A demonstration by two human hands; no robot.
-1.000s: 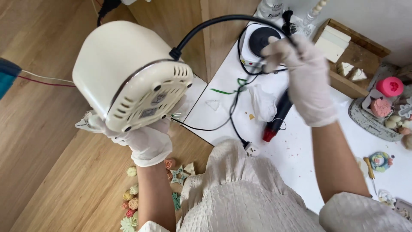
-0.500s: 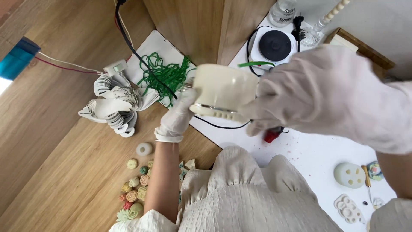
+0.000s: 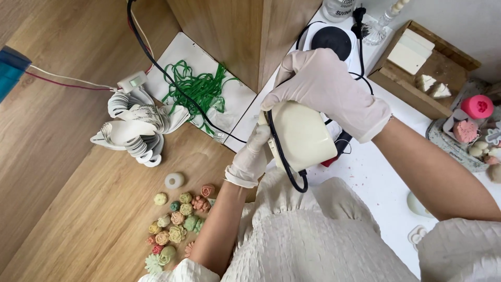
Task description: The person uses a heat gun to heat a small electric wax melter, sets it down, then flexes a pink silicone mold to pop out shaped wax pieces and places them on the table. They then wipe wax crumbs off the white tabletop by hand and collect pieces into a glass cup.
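Note:
Both my hands wear white gloves and grip a cream round appliance (image 3: 302, 137) with a black cord looped around it. My left hand (image 3: 251, 159) holds its left underside. My right hand (image 3: 326, 89) clasps its top from above. The appliance hangs over the white table (image 3: 376, 183), in front of a small black-topped hotplate (image 3: 331, 39).
Small coloured flower-shaped pieces (image 3: 175, 227) lie on the wooden floor, near a white ruffled object (image 3: 135, 130) and green string on a white sheet (image 3: 195, 89). A wooden tray (image 3: 422, 68) with cream blocks, a pink mould (image 3: 477, 106) and a grey tray (image 3: 454, 149) sit at the right.
The appliance has come down from close to the camera to table height. My right hand moved from the table's cord onto the top of the appliance.

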